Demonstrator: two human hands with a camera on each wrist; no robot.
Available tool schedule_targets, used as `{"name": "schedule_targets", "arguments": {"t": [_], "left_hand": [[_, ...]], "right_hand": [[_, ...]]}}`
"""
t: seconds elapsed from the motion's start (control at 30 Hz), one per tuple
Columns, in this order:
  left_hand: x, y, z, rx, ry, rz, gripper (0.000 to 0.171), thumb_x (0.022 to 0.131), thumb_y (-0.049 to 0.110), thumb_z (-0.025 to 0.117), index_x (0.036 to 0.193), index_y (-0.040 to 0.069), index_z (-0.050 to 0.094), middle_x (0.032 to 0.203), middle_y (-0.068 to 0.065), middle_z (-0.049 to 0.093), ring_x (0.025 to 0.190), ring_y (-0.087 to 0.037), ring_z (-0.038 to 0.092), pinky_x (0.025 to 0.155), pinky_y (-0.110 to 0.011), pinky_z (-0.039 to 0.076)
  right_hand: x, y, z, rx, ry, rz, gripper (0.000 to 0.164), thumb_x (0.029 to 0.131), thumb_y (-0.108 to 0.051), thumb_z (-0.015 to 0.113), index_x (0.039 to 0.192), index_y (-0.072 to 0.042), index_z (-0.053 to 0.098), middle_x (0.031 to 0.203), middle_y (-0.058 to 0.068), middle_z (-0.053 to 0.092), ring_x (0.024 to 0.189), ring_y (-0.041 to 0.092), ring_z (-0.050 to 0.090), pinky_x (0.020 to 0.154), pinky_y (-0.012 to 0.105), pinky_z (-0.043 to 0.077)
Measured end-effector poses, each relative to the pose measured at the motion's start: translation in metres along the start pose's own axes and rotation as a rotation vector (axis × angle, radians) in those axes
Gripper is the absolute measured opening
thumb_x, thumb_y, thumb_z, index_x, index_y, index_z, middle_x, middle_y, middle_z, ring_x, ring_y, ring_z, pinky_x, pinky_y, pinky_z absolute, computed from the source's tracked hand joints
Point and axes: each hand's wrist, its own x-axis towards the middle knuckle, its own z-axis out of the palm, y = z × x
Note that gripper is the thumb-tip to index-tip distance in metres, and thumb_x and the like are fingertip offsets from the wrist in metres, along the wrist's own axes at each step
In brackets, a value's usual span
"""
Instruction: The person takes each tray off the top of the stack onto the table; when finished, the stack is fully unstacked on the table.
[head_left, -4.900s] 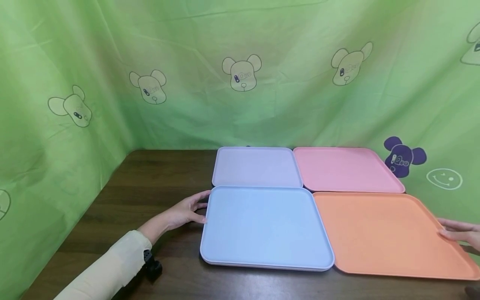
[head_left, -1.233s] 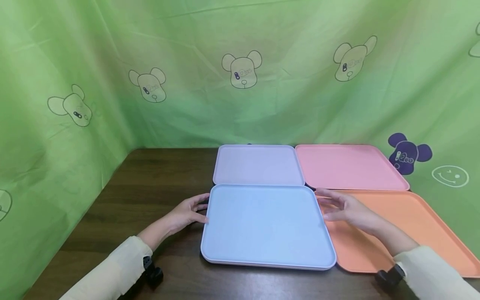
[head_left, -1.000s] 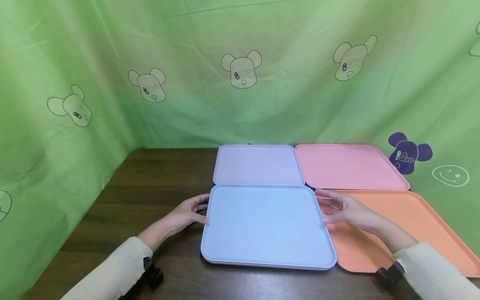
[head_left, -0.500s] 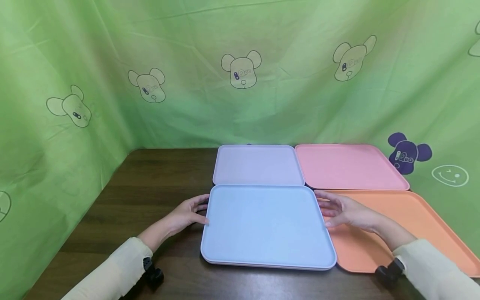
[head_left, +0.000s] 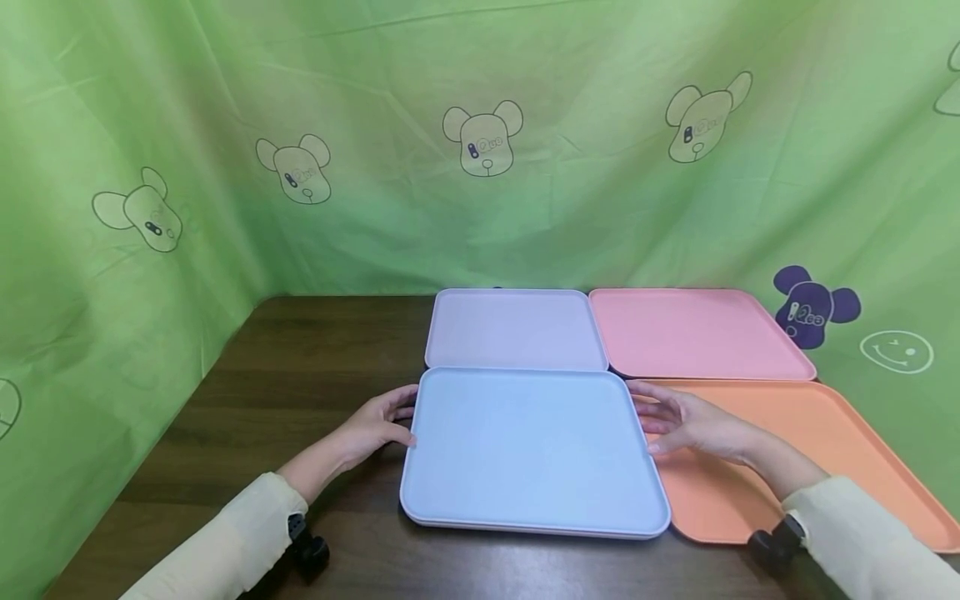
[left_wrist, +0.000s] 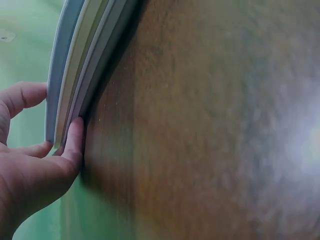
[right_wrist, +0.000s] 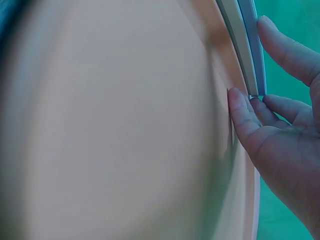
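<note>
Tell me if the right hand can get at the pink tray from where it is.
Probably yes: the right hand rests at the blue tray edge, and the pink tray lies just beyond it, uncovered.

Right hand (head_left: 693, 423) moved to blue tray (head_left: 532, 450) edge.
</note>
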Motion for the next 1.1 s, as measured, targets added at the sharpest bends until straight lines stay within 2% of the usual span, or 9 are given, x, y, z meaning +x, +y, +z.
{"name": "schedule_targets", "arguments": {"t": [0.2, 0.33, 0.47, 0.6, 0.87, 1.1], "left_hand": [[0.002, 0.003, 0.004, 0.013, 0.046, 0.030, 0.082, 0.074, -0.008, 0.064, 0.148, -0.006, 0.030, 0.148, -0.025, 0.035, 0.123, -0.037, 0.045, 0.088, -0.033, 0.049], [0.002, 0.004, 0.005, 0.007, 0.084, 0.016, 0.080, 0.072, -0.009, 0.061, 0.147, -0.004, 0.032, 0.145, -0.023, 0.039, 0.114, -0.032, 0.050, 0.081, -0.031, 0.049], [0.001, 0.005, 0.002, 0.006, 0.102, 0.002, 0.079, 0.074, -0.010, 0.059, 0.148, -0.004, 0.032, 0.145, -0.024, 0.040, 0.115, -0.032, 0.050, 0.081, -0.030, 0.049], [-0.001, 0.008, 0.000, 0.014, 0.094, 0.020, 0.080, 0.074, -0.010, 0.059, 0.148, -0.007, 0.030, 0.147, -0.027, 0.037, 0.120, -0.035, 0.048, 0.081, -0.030, 0.048], [-0.004, 0.011, -0.001, 0.035, 0.114, 0.019, 0.078, 0.074, -0.010, 0.059, 0.147, -0.007, 0.031, 0.148, -0.026, 0.037, 0.115, -0.033, 0.050, 0.081, -0.030, 0.048], [-0.009, 0.014, -0.007, -0.027, 0.126, -0.024, 0.079, 0.076, -0.007, 0.060, 0.149, -0.002, 0.031, 0.152, -0.023, 0.031, 0.106, -0.029, 0.059, 0.080, -0.035, 0.053]], "right_hand": [[0.001, 0.001, -0.001, -0.004, 0.000, -0.006, 0.096, 0.082, 0.004, 0.071, 0.149, 0.013, 0.002, 0.146, 0.044, 0.012, 0.131, 0.045, 0.036, 0.097, 0.027, 0.044], [0.002, 0.002, 0.001, -0.022, 0.008, -0.027, 0.095, 0.081, 0.004, 0.071, 0.148, 0.014, 0.004, 0.146, 0.044, 0.013, 0.130, 0.041, 0.038, 0.097, 0.024, 0.042], [0.002, -0.001, 0.003, -0.046, 0.020, -0.023, 0.095, 0.080, 0.004, 0.072, 0.147, 0.015, 0.005, 0.145, 0.045, 0.015, 0.129, 0.050, 0.034, 0.096, 0.024, 0.043], [0.001, -0.004, 0.005, -0.067, 0.035, 0.002, 0.097, 0.079, 0.002, 0.074, 0.148, 0.015, 0.006, 0.145, 0.045, 0.017, 0.129, 0.057, 0.029, 0.097, 0.026, 0.044], [0.002, -0.002, 0.006, -0.107, 0.059, 0.024, 0.099, 0.078, 0.000, 0.076, 0.149, 0.013, 0.008, 0.145, 0.044, 0.020, 0.129, 0.057, 0.032, 0.097, 0.030, 0.045], [0.001, 0.000, 0.006, -0.120, 0.056, 0.009, 0.099, 0.078, -0.001, 0.076, 0.148, 0.015, 0.007, 0.144, 0.044, 0.021, 0.128, 0.058, 0.032, 0.096, 0.031, 0.045]]}}
